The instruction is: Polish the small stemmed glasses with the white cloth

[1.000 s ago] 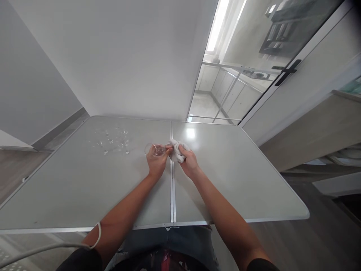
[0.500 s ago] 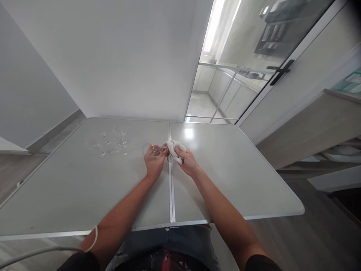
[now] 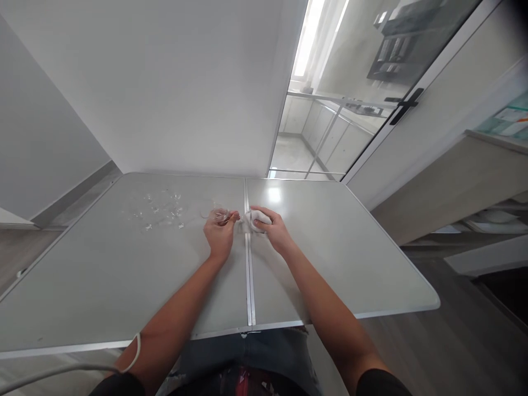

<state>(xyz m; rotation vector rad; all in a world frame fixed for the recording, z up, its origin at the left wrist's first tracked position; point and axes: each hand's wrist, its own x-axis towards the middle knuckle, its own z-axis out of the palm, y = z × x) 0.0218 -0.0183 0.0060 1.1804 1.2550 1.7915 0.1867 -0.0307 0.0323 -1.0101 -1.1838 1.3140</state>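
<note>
My left hand (image 3: 218,236) is closed around a clear drinking glass (image 3: 220,214) tilted on its side above the table, its wide end to the left. The glass is so transparent that its full outline is hard to make out. Close by on the right, my right hand (image 3: 275,228) grips a bunched white cloth (image 3: 259,219). The cloth lies against or just beside the right end of the glass; exact contact cannot be told.
Several clear glass-like items (image 3: 159,209) stand close together on the left half of the pale table (image 3: 330,264). A metal seam (image 3: 249,280) divides the tabletop. A white cable (image 3: 74,366) touches my left forearm. Behind are a wall and a glass door (image 3: 322,126).
My left hand has moved slightly left with the glass, which has turned. My right hand has rolled over, with its fingers now over the top of the cloth.
</note>
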